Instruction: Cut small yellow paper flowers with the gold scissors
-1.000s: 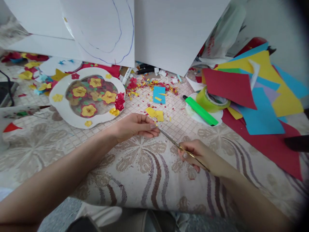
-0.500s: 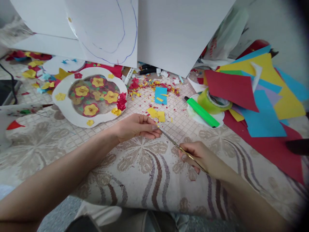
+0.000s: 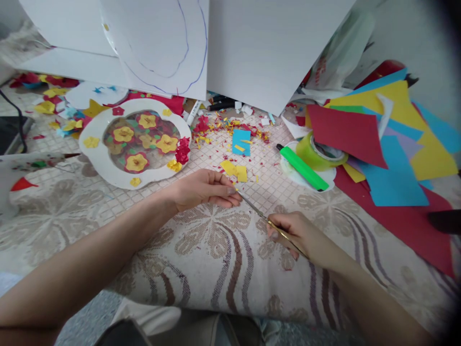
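Observation:
My right hand (image 3: 291,235) is closed round the gold handles of a pair of scissors (image 3: 254,207), whose silver blades point up and left. The blade tips reach the fingertips of my left hand (image 3: 209,191). Thumb and forefinger there are pinched on a tiny yellow paper piece (image 3: 236,189), mostly hidden by the fingers. Just beyond lie yellow paper squares (image 3: 240,173) and a blue paper rectangle (image 3: 240,142) with yellow strips on it. Left of them rests a white scalloped frame (image 3: 90,156) with red and yellow paper flowers on its clear middle.
Red and yellow scraps (image 3: 252,129) are scattered behind the squares. At right are a bright green cutter-like tool (image 3: 304,168), a yellow-green tape roll (image 3: 309,153) and coloured paper sheets (image 3: 347,132). White boards (image 3: 266,48) stand at the back. Paper flowers (image 3: 45,106) lie far left.
The view has shifted very slightly. Both hands, the scissors and the yellow piece stay almost in place.

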A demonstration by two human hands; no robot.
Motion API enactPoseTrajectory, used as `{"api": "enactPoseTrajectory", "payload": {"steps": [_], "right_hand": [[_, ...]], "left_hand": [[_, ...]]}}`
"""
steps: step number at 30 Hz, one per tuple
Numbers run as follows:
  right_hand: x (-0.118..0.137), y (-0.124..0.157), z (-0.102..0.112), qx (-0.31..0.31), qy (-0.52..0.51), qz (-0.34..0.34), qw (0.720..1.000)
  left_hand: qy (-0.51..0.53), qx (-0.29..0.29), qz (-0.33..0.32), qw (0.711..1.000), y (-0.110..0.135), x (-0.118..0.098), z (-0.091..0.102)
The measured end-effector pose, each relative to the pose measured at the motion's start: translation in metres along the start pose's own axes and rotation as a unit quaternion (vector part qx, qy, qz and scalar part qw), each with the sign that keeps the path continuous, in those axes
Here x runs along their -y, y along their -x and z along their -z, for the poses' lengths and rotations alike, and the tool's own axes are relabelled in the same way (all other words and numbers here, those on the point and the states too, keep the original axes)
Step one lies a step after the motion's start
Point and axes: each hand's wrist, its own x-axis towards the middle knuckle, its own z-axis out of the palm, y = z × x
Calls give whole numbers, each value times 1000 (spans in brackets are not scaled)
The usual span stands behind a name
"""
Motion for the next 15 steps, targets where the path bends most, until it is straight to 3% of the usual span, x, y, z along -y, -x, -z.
{"api": "enactPoseTrajectory", "payload": {"steps": [8,15], "right_hand": [[1,1,0,-16,14,19,1000],[1,4,-3,-17,58,-5,998]], "left_hand": [[-4,12,-3,1000,1,0,2],[-8,9,8,1000,-1,1,2]]}}
